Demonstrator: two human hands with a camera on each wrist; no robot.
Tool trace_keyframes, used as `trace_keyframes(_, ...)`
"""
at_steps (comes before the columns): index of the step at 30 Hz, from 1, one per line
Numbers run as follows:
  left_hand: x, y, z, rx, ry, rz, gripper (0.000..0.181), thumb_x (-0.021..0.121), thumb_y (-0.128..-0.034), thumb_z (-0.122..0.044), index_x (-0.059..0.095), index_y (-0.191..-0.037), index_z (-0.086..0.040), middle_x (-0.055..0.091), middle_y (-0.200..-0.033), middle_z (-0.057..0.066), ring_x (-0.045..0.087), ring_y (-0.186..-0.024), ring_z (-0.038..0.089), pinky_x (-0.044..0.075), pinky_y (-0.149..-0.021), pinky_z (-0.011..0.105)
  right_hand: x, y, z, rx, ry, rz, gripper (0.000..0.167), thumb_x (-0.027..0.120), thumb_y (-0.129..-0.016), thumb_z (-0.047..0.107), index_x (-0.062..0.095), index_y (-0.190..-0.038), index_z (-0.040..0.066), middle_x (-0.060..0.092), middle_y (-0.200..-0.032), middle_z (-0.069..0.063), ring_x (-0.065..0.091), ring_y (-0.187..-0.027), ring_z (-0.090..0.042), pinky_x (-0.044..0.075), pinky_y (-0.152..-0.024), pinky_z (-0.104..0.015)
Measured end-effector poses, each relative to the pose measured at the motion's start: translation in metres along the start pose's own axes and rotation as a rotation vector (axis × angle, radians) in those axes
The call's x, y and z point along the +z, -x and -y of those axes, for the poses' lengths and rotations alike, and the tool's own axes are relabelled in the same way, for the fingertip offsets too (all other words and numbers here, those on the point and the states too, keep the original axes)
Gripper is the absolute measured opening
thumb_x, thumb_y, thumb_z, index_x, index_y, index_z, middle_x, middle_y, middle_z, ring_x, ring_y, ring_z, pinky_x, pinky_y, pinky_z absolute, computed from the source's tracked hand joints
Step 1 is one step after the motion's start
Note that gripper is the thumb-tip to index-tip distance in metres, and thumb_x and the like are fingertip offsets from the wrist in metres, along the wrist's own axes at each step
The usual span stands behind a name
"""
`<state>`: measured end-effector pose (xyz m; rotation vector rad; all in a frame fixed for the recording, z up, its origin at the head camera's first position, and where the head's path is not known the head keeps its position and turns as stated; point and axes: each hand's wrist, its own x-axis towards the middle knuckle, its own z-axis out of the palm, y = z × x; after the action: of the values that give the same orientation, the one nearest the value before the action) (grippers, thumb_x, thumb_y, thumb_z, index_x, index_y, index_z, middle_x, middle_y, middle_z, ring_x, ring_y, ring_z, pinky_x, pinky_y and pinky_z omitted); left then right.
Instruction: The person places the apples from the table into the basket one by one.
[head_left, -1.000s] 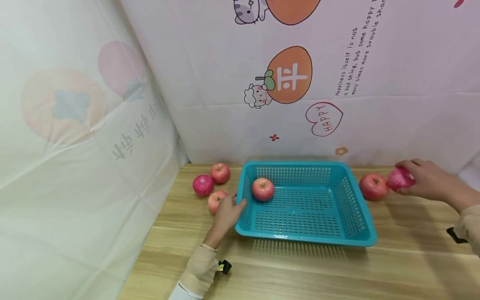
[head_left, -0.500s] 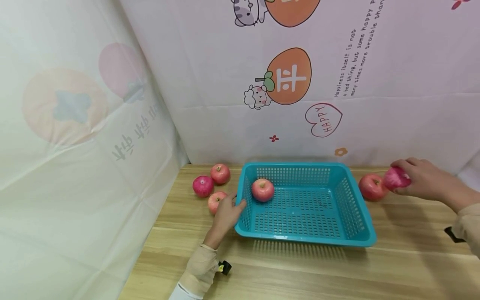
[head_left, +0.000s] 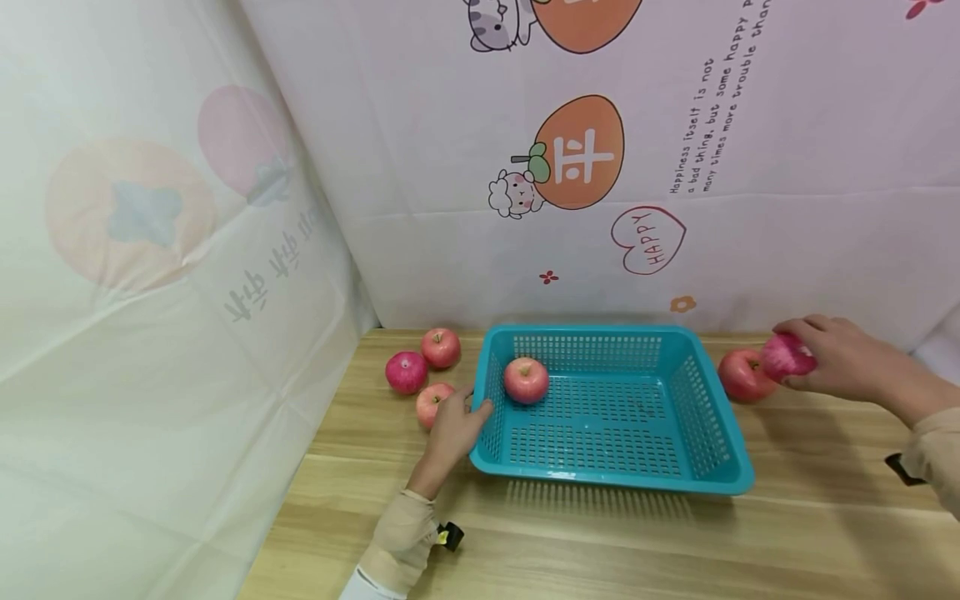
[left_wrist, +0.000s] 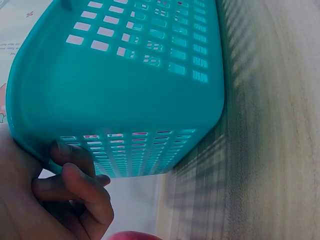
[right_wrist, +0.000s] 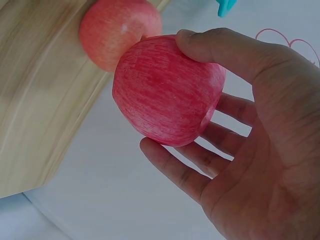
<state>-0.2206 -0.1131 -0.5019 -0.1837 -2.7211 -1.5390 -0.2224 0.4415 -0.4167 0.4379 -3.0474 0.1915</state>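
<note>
With thumb and fingers, my right hand (head_left: 847, 357) holds a deep pink apple (head_left: 787, 356) above the table, right of the basket. In the right wrist view this apple (right_wrist: 167, 90) is streaked pink and partly covers a paler red apple (right_wrist: 120, 30) behind it. That red apple (head_left: 745, 375) rests by the basket's right end. My left hand (head_left: 453, 423) grips the left rim of the blue-green plastic basket (head_left: 611, 481), its curled fingers (left_wrist: 90, 192) outside the wall in the left wrist view. One apple (head_left: 526, 380) sits inside the basket at the left.
Left of the basket lie a dark pink apple (head_left: 407, 372), a red apple (head_left: 441, 347) and a paler apple (head_left: 432, 403) partly behind my left hand. A printed white cloth (head_left: 450, 267) hangs along the back edge of the wooden table (head_left: 570, 550).
My right hand has moved slightly left with the pink apple, which now overlaps more of the red apple in the head view. My left hand and the basket stay put.
</note>
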Motion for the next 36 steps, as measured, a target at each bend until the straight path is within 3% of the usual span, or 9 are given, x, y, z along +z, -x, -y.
trace_keyframes(10,-0.001,0.0,-0.001,-0.013,0.028,0.02,0.045,0.061,-0.1055,-0.021,0.061,-0.143,0.004,0.077,-0.12,0.022,0.08,-0.092,0.027,0.067,-0.077,0.042,-0.002,-0.002,0.008,-0.026,-0.001,-0.022,0.072,0.093,-0.076,0.022,0.056,-0.132,-0.006,0.059,-0.126,-0.038,0.057,-0.109,-0.055,0.055,-0.084,-0.069)
trace_keyframes(20,-0.001,0.001,-0.003,-0.009,0.0,0.006,0.04,0.062,-0.1052,-0.021,0.064,-0.137,0.004,0.077,-0.112,0.02,0.075,-0.086,0.02,0.066,-0.078,0.041,-0.004,-0.004,0.017,-0.045,0.004,-0.047,0.071,0.093,-0.076,0.022,0.058,-0.132,-0.004,0.06,-0.127,-0.036,0.056,-0.111,-0.054,0.055,-0.084,-0.07)
trace_keyframes(28,-0.001,0.001,-0.003,-0.004,-0.006,0.004,0.042,0.062,-0.1049,-0.02,0.064,-0.138,0.005,0.076,-0.116,0.021,0.075,-0.088,0.021,0.066,-0.08,0.043,-0.006,-0.005,0.026,-0.049,-0.002,-0.036,0.074,0.093,-0.078,0.023,0.057,-0.135,-0.006,0.059,-0.13,-0.036,0.055,-0.113,-0.055,0.057,-0.083,-0.068)
trace_keyframes(36,-0.001,0.0,-0.002,-0.011,0.011,0.016,0.045,0.061,-0.1052,-0.021,0.062,-0.142,0.005,0.076,-0.122,0.023,0.078,-0.096,0.025,0.066,-0.082,0.044,-0.009,-0.008,0.034,-0.076,0.003,-0.076,0.075,0.094,-0.075,0.022,0.058,-0.134,-0.006,0.06,-0.129,-0.035,0.056,-0.113,-0.053,0.057,-0.083,-0.068)
